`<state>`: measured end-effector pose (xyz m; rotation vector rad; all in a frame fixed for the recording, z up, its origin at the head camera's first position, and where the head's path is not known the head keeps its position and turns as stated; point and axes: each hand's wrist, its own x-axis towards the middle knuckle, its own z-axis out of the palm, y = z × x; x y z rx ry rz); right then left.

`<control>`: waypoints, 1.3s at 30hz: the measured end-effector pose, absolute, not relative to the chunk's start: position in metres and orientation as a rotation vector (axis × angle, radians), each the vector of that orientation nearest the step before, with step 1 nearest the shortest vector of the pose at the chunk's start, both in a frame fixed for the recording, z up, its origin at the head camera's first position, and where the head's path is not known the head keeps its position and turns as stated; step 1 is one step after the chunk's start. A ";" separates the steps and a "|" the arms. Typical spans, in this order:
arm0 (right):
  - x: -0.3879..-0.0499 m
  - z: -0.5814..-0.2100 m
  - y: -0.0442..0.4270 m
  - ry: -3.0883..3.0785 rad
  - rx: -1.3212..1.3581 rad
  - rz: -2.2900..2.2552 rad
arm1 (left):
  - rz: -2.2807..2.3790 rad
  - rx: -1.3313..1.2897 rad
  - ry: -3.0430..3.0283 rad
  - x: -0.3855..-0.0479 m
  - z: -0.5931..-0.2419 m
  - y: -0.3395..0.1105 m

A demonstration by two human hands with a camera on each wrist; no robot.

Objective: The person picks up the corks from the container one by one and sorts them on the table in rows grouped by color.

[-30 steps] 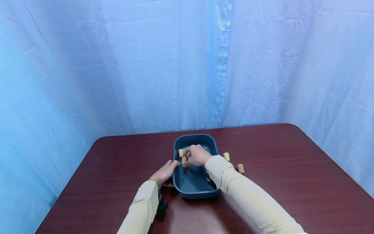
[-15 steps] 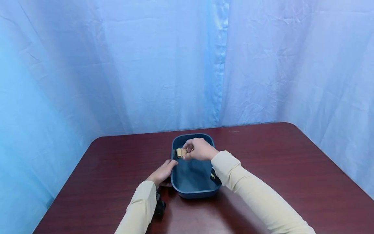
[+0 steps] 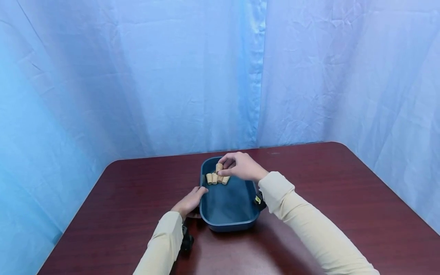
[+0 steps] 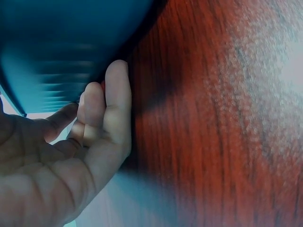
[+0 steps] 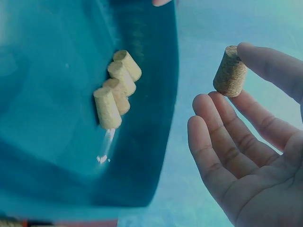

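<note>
A dark blue plastic bin [image 3: 228, 228] stands on the table. Inside, several tapered cork stoppers [image 5: 108, 108] lie side by side in a row near one wall. Above them my right hand [image 3: 240, 166] pinches another cork stopper [image 5: 230, 73] between thumb and fingertip; the remaining fingers are spread loosely in the right wrist view. At the bin's left side, my left hand [image 3: 190, 200] holds the wall, thumb over the rim and fingers against the outside near the base [image 4: 102, 111]. The tips of some left fingers are hidden under the bin's edge.
The dark red wooden table [image 3: 144, 191] extends around the bin, with pale blue curtains [image 3: 189, 76] behind it. A black wrist camera [image 3: 187, 242] hangs below the left sleeve, another [image 3: 261, 200] beside the bin's right rim.
My right hand has risen and moved slightly away from me, now with a cork stopper above the row. Two corks right of the bin are no longer visible. The left hand stays put.
</note>
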<state>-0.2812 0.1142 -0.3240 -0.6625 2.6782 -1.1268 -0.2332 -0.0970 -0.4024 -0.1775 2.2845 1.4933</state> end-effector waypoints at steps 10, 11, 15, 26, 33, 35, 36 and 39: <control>-0.277 -0.318 0.147 2.695 -0.681 -1.162 | 1.473 -0.157 2.305 -0.232 -0.402 -0.099; -0.277 -0.319 0.151 2.700 -0.677 -1.154 | 1.473 -0.154 2.304 -0.232 -0.402 -0.099; -0.275 -0.322 0.167 2.718 -0.641 -1.126 | 1.480 -0.158 2.294 -0.232 -0.402 -0.100; -0.274 -0.332 0.199 2.739 -0.620 -1.119 | 1.473 -0.160 2.290 -0.231 -0.401 -0.106; -0.274 -0.344 0.222 2.783 -0.588 -1.106 | 1.470 -0.181 2.295 -0.231 -0.401 -0.105; -0.273 -0.348 0.228 2.782 -0.584 -1.109 | 1.474 -0.181 2.292 -0.231 -0.402 -0.105; -0.273 -0.349 0.231 2.782 -0.579 -1.105 | 1.478 -0.179 2.289 -0.231 -0.402 -0.104; -0.270 -0.355 0.241 2.779 -0.559 -1.096 | 1.491 -0.173 2.278 -0.231 -0.402 -0.104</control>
